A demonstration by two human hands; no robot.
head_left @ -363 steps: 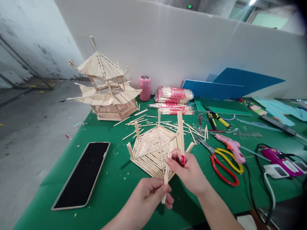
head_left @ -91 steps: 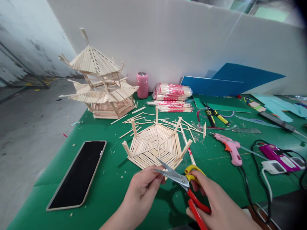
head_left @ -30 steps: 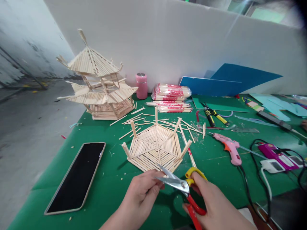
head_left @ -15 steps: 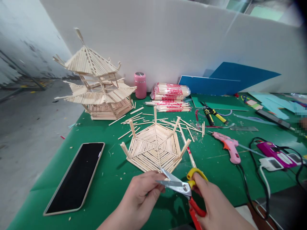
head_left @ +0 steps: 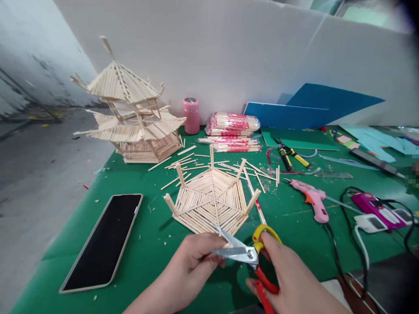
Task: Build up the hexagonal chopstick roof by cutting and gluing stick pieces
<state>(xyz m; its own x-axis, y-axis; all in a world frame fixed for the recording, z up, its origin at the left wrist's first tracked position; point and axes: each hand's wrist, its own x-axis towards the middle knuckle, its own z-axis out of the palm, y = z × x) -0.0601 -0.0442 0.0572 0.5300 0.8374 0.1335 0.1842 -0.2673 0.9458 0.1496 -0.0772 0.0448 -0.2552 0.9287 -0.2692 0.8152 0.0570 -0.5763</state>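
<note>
My right hand grips scissors by the yellow and red handles, with the blades apart and pointing left. Fingers of my left hand are pinched together beside the blades. A pale end of what looks like a wooden stick shows between the blades at my left fingertips; most of it is hidden. Just beyond both hands lies a six-sided base of wooden sticks, with short posts standing at its corners. The upper blade's tip overlaps the base's near edge in view.
A stick pagoda stands back left, with a phone nearer. Behind the base are loose sticks, packaged chopsticks and a pink flask. To the right lie pliers, a pink glue gun and a corded power strip.
The scissors and my right hand have shifted slightly left, and a right-hand finger now shows beside the red handle. My left hand stays pinched in nearly the same place.
</note>
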